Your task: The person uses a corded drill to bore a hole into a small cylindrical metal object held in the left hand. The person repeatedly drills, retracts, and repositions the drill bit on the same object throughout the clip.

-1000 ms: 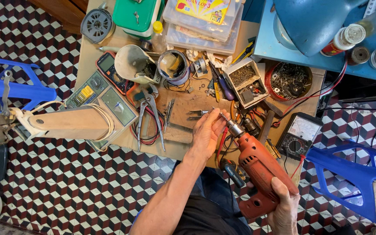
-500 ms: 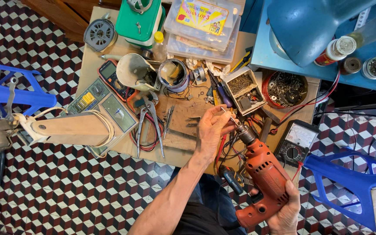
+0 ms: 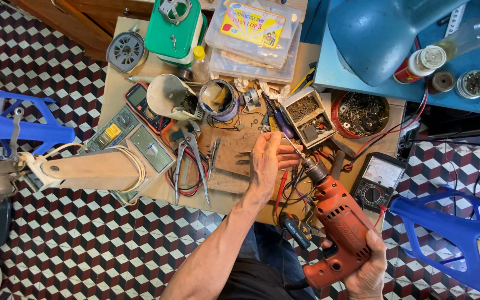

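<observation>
Blue plastic marks the far left, where we see a stool [image 3: 12, 125] well to the left of the drill, and just beside it a pale wooden-looking block [image 3: 87, 169] wound with white cord overhangs the bench [image 3: 119, 83] edge. Left of the drill on the bench lie a grey meter box [image 3: 134, 141], a dark handheld meter [image 3: 140, 105] and long-nosed pliers [image 3: 187, 161] resting on red wire. Up and left of the drill stand a green container [image 3: 176, 28] and a round metal tin [image 3: 218, 99].

Our left hand [image 3: 268, 161] sits just left of the drill's nose, its fingers [image 3: 287, 153] pinched narrow around the thin drill bit [image 3: 294, 149] near the chuck. The orange electric drill [image 3: 343, 222] is held off the bench at its near edge, tilted, its bit pointing up and left. Our right hand [image 3: 368, 266] wraps the drill's grip from below, fingers curled tight on the handle.

Above the drill sit a small open box of screws [image 3: 306, 114] and a red round tray of metal parts [image 3: 362, 114]. Just right of the drill lies a black dial meter [image 3: 379, 180]. Well to the right of the drill another blue stool [image 3: 445, 228] stands on the chequered floor [image 3: 73, 250], and far above it a blue lamp shade [image 3: 384, 33] hangs over the corner.
</observation>
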